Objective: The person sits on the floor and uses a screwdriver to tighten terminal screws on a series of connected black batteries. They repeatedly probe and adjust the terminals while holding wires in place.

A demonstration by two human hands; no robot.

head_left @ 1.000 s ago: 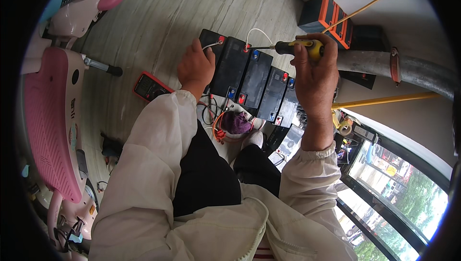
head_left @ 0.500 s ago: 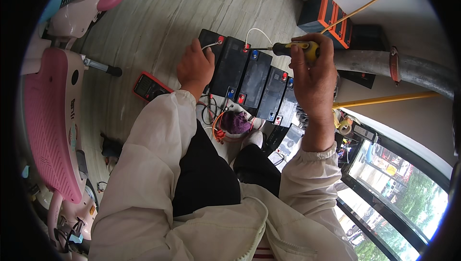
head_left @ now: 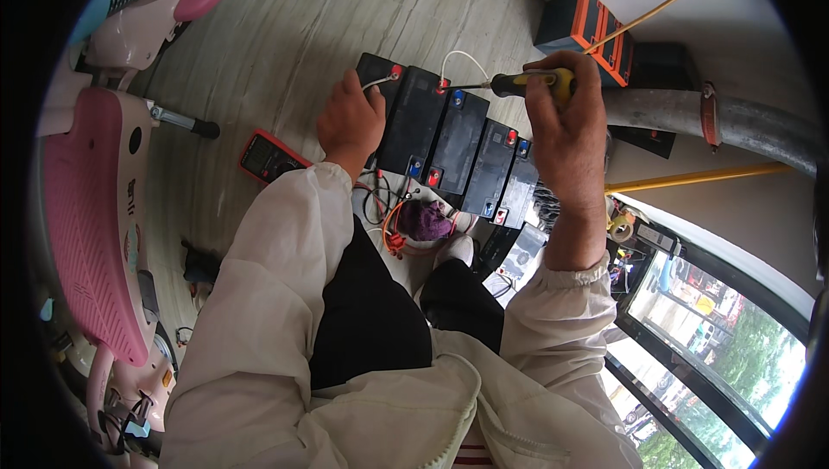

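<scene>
A row of black batteries stands on the floor in front of me, with red and blue terminals on their ends. My right hand grips a screwdriver by its yellow and black handle. Its shaft lies level, the tip at a red terminal where a thin white wire loop also ends. My left hand is closed at the leftmost battery's side. From between its fingers a short white wire runs to that battery's red terminal; the fingertips are partly hidden.
Left of the batteries lies a red-and-black multimeter. Loose cables and a purple cloth are near my feet. A pink scooter stands at left; orange-and-black boxes and a grey pipe are at right.
My right hand has turned slightly on the screwdriver handle, its fingers and wrist shifting a little to the right. The tip stays at the red terminal, and my left hand has barely moved.
</scene>
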